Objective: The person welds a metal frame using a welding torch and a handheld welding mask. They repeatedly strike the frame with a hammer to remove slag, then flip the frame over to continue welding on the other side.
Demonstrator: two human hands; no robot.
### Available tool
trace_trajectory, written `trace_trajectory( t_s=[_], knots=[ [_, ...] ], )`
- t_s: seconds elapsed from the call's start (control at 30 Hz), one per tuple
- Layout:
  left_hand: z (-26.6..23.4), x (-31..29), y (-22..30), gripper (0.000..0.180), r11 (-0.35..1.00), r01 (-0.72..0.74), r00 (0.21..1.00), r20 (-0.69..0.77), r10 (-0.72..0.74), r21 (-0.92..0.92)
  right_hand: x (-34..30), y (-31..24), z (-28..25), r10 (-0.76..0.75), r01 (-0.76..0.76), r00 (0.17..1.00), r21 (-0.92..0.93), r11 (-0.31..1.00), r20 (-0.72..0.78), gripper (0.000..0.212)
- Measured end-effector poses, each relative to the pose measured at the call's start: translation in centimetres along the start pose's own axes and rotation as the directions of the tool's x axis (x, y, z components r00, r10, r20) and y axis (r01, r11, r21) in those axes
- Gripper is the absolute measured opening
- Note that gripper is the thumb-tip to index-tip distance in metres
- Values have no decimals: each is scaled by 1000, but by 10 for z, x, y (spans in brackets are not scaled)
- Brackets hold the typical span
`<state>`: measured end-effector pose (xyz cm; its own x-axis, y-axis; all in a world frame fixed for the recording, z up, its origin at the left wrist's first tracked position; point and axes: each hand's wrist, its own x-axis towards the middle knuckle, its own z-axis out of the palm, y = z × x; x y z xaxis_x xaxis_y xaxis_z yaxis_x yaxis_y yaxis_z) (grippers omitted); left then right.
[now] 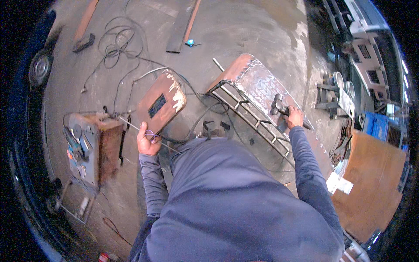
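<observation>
My right hand (295, 117) is gripping a hammer (276, 105) over a metal plate (262, 83); my left hand (148, 140) is clasping a shield (168, 94).

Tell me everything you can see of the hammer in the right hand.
The hammer has a short, stubby dark grey head that looks like metal, with one end narrower and rounded. Its dark handle points toward the picture's lower right; the right hand grips it fairly near the head, and the far end sticks out past the hand. The handle's material is unclear. The head appears over the textured metal plate; whether it touches the plate, I cannot tell from this view.
</observation>
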<state>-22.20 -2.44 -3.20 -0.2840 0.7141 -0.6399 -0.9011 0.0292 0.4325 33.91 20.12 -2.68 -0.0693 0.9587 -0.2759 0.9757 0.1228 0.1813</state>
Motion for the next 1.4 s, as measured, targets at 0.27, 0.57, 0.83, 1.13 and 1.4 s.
trace_trajectory(
  t_s=[0.27, 0.57, 0.83, 1.13, 1.4],
  knots=[
    [-19, -40, -61, 14, 988, -101, 990, -110, 88, -120, -2, 3, -7, -346, 355, 933, 422, 834, -102, 44],
    [-25, -61, -102, 18, 937, -197, 975, -160, 156, -287, 12, -146, -77, -333, 303, 937, 728, 615, -108, 49],
    [-30, -69, -115, 15, 889, -219, 974, -147, 173, -403, 59, -163, -62, -446, 521, 853, 499, 692, -272, 51],
    [-30, -71, -113, 12, 879, -289, 943, -271, 193, -379, 64, -136, -33, -439, 552, 834, 489, 676, -334, 51],
    [-27, -64, -104, 15, 900, -277, 955, -197, 221, -337, 45, -153, -50, -347, 474, 880, 607, 638, -323, 44]
  ],
)
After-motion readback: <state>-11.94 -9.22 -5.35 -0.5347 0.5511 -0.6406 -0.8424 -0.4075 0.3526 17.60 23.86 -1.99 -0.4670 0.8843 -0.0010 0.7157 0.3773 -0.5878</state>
